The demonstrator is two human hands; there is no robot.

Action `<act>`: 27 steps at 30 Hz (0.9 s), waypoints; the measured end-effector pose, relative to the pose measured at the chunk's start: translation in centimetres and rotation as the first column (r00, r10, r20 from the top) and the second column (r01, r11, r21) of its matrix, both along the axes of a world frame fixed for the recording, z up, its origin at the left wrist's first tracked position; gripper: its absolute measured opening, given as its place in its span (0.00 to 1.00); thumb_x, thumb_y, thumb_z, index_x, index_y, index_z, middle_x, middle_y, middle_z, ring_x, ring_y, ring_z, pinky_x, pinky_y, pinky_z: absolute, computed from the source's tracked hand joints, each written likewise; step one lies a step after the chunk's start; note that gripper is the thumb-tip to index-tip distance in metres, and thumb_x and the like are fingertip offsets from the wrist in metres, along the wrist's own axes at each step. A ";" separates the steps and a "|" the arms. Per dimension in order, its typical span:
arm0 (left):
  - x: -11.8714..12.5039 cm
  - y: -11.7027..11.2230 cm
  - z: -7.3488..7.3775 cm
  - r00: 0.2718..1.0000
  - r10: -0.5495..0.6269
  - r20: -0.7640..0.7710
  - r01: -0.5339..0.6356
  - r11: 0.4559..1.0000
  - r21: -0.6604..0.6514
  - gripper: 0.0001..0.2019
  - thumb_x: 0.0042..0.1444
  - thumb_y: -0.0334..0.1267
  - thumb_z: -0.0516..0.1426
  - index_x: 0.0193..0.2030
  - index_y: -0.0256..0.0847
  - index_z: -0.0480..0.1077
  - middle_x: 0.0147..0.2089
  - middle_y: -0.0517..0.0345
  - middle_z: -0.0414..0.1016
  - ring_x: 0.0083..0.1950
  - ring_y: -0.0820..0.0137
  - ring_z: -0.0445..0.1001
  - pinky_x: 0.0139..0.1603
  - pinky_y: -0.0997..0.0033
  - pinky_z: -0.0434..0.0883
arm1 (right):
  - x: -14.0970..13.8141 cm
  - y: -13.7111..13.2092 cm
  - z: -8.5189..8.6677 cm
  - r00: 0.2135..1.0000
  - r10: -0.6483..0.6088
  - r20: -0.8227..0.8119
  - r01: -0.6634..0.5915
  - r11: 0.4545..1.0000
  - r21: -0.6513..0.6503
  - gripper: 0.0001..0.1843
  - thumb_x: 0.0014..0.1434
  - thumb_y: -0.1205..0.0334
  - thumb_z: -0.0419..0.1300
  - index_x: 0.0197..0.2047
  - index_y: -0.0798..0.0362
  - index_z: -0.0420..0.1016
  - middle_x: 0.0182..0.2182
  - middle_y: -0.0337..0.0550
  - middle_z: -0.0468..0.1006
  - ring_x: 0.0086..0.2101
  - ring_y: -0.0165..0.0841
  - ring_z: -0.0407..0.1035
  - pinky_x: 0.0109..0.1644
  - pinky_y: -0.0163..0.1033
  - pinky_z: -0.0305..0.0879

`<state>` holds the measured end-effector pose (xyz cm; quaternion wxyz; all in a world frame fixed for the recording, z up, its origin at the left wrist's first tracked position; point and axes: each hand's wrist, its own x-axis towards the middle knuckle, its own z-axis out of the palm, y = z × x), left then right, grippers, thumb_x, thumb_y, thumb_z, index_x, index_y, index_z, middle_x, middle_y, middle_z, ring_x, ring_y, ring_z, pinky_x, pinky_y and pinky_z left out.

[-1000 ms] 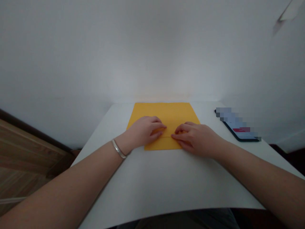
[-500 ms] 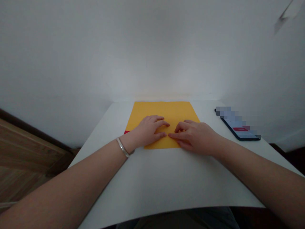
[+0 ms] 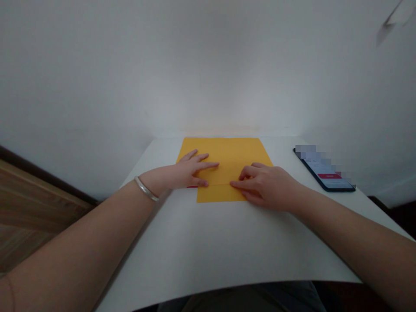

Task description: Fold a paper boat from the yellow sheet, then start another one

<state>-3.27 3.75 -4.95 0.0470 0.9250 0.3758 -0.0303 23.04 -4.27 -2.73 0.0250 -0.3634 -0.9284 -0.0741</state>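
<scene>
Left hand (image 3: pixel 185 171) and right hand (image 3: pixel 268 186) press yellow paper (image 3: pixel 227 149) (phone (image 3: pixel 325 175) nearby).

**Phone screen pixelated, red sliver hidden**
At two o'clock, the phone screen (image 3: pixel 325 171) is blurred; at nine, a red sliver (image 3: pixel 191 186) disappears beneath the left hand (image 3: pixel 185 171).

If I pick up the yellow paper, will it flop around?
Probably: the yellow paper lies flat and looks thin, so it should bend easily. Its crease would likely fold first, and it may slide on the smooth white table.
</scene>
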 end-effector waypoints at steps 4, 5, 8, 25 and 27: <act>-0.4 -0.4 0.7 1.000 0.019 -0.016 -0.020 0.998 -0.066 0.26 0.59 0.48 0.54 0.64 0.57 0.57 0.71 0.54 0.48 0.70 0.50 0.45 0.64 0.48 0.52 | 0.1 0.0 -0.2 1.000 0.002 0.001 -0.002 1.000 0.000 0.18 0.62 0.59 0.52 0.53 0.41 0.74 0.40 0.47 0.74 0.39 0.35 0.66 0.33 0.36 0.58; -0.5 -0.6 0.9 1.000 0.023 -0.016 -0.025 0.996 -0.085 0.25 0.60 0.47 0.54 0.64 0.58 0.57 0.71 0.54 0.47 0.70 0.50 0.46 0.64 0.48 0.52 | 0.2 0.0 -0.3 1.000 0.000 0.003 0.000 1.000 0.001 0.18 0.62 0.59 0.51 0.53 0.41 0.74 0.40 0.47 0.74 0.39 0.35 0.66 0.33 0.36 0.58; -0.8 -1.2 1.5 1.000 0.005 0.020 -0.002 0.991 -0.132 0.25 0.60 0.43 0.54 0.64 0.58 0.57 0.72 0.54 0.45 0.70 0.52 0.47 0.64 0.51 0.54 | 0.3 0.0 -0.3 1.000 0.001 0.010 -0.001 1.000 0.000 0.18 0.62 0.59 0.51 0.53 0.41 0.74 0.40 0.47 0.74 0.39 0.35 0.66 0.32 0.35 0.57; 3.6 -3.6 0.0 0.976 0.098 0.196 -0.146 0.957 0.251 0.23 0.65 0.45 0.45 0.65 0.46 0.58 0.68 0.53 0.56 0.70 0.50 0.45 0.66 0.39 0.43 | -1.7 0.2 1.2 0.999 -0.031 0.044 0.029 0.999 0.047 0.23 0.62 0.61 0.51 0.60 0.39 0.66 0.39 0.47 0.72 0.39 0.37 0.64 0.34 0.37 0.58; 3.6 -3.7 -0.3 0.982 0.083 0.169 -0.123 0.963 0.242 0.23 0.66 0.44 0.43 0.67 0.47 0.53 0.69 0.53 0.54 0.70 0.50 0.44 0.66 0.38 0.44 | -1.7 0.4 1.3 0.999 -0.014 0.043 0.013 0.999 0.035 0.22 0.62 0.61 0.52 0.58 0.39 0.68 0.39 0.47 0.72 0.39 0.37 0.64 0.34 0.36 0.59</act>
